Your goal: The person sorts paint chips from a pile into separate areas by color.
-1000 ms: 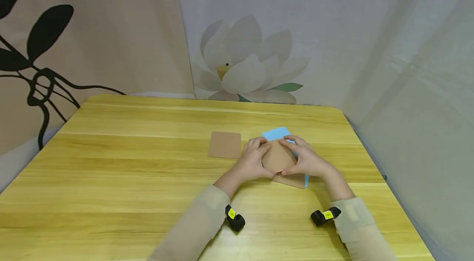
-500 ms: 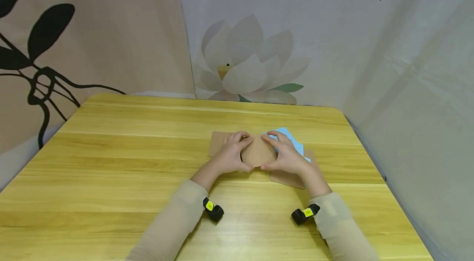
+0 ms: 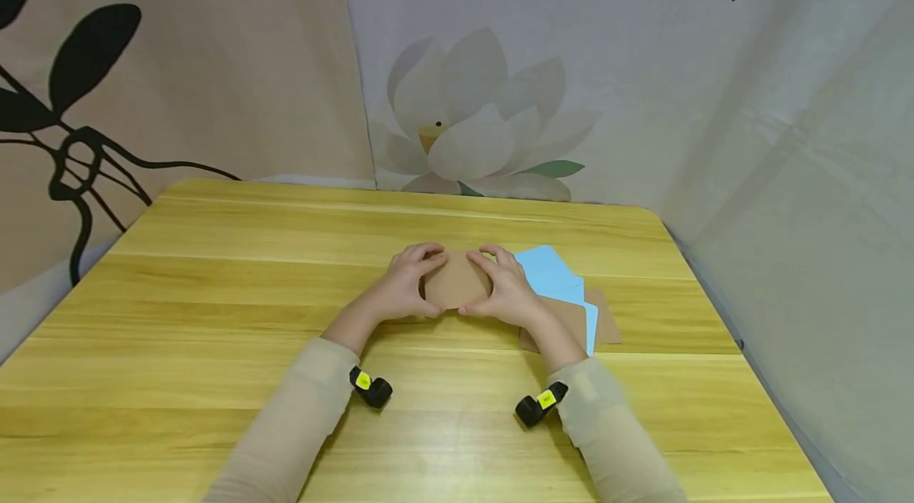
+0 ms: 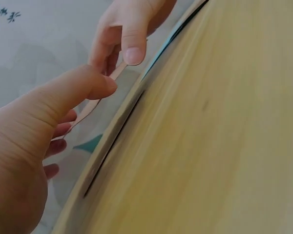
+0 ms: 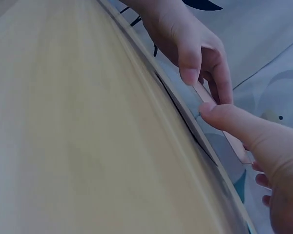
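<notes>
In the head view, a brown square card (image 3: 458,282) with rounded corners is held in the air between both hands. My left hand (image 3: 396,290) grips its left edge with curled fingers and thumb, and my right hand (image 3: 510,293) grips the right edge the same way. From the left wrist the held card (image 4: 89,110) shows almost edge-on, bent slightly. Below it a thin flat card (image 5: 188,119) lies on the table in the right wrist view; from the head it is hidden under the held card and hands.
To the right lie overlapping blue cards (image 3: 548,271) and brown cards (image 3: 569,315), partly covered by my right hand and forearm. They rest on a yellow wood-grain table (image 3: 236,328). A curtain (image 3: 485,3) with a printed lotus hangs behind the far edge.
Both hands have moved left with the brown card, away from the blue and brown pile and over the single brown card on the table. More of the pile now shows.
</notes>
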Demonstrator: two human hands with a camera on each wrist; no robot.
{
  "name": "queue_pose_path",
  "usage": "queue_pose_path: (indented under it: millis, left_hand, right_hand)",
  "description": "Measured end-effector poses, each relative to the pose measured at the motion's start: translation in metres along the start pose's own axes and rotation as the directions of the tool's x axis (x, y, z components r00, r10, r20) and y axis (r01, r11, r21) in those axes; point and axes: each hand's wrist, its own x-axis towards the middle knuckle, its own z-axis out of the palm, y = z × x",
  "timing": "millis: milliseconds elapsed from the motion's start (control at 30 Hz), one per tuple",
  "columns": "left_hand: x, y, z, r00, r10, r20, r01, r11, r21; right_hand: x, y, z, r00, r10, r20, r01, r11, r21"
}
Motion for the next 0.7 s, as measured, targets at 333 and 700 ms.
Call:
queue_pose_path:
  millis: [333, 700]
  left_hand:
    - [-0.007, -0.016, -0.011, 0.998, -0.04, 0.04, 0.04, 0.999, 0.017]
    - [-0.007, -0.032, -0.011, 0.996, -0.063, 0.055, 0.066, 0.997, -0.051]
  right_hand:
    - [0.015, -0.009, 0.016, 1.0, 0.03, 0.008, -0.03, 0.999, -0.025]
    - [0.026, -0.007, 0.025, 0.997, 0.063, 0.037, -0.063, 0.998, -0.01]
